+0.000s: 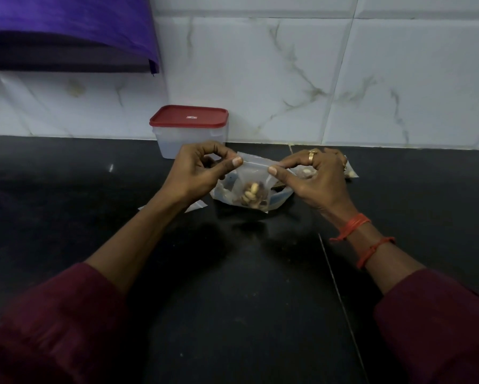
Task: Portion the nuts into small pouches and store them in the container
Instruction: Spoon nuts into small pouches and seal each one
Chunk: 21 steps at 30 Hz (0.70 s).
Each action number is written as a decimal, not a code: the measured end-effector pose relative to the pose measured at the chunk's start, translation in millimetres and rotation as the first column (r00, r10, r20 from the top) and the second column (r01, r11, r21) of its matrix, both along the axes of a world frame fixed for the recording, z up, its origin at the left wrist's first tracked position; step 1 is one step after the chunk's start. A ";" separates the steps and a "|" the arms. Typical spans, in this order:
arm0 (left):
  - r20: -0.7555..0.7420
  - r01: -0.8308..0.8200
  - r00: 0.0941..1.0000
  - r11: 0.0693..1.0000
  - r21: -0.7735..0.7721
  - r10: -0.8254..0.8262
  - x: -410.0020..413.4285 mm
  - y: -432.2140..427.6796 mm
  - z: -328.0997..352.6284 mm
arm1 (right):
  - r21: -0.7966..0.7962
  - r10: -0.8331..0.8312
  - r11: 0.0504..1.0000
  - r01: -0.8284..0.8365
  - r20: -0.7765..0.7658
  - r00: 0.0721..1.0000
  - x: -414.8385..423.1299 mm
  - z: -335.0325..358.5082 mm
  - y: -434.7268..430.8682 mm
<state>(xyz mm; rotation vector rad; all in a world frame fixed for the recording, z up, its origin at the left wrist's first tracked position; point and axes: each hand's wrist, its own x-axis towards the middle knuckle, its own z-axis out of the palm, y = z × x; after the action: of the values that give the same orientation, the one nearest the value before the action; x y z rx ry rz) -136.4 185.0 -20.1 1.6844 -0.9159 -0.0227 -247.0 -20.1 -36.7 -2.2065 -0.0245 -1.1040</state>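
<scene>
A small clear zip pouch (253,180) with mixed nuts (250,196) in its bottom hangs above the black counter. My left hand (202,170) pinches its top strip at the left end between thumb and fingers. My right hand (313,176) pinches the same strip at the right end. Behind the pouch lies a larger clear bag (281,195) with nuts, partly hidden. A clear plastic container (189,131) with a red lid, closed, stands at the back against the wall.
Another filled pouch (350,171) lies behind my right hand. Flat empty pouches (195,206) lie under my left wrist. A purple cloth (69,31) hangs at the upper left. The white tiled wall (343,79) bounds the black counter (232,273) at the back.
</scene>
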 end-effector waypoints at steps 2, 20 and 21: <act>0.003 0.018 1.000 1.000 0.013 -0.018 0.6 0.7 -0.1 | 0.023 0.030 0.999 -0.029 -0.009 1.000 0.7 -0.6 -3.1; -0.178 0.202 0.961 0.976 -0.076 -0.212 -18.9 -12.5 -8.6 | 0.423 0.276 0.860 -0.285 0.084 0.957 8.4 4.7 9.3; -0.249 0.193 0.944 0.975 -0.113 -0.216 -19.8 -14.3 -9.3 | 0.432 0.277 0.858 -0.277 0.064 0.959 8.7 4.0 9.9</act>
<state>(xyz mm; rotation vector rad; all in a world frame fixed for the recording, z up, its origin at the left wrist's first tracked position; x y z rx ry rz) -156.2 170.7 -29.4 1.4580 -0.8755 -0.3324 -238.3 -10.2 -32.8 -1.7341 -0.0839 -0.8485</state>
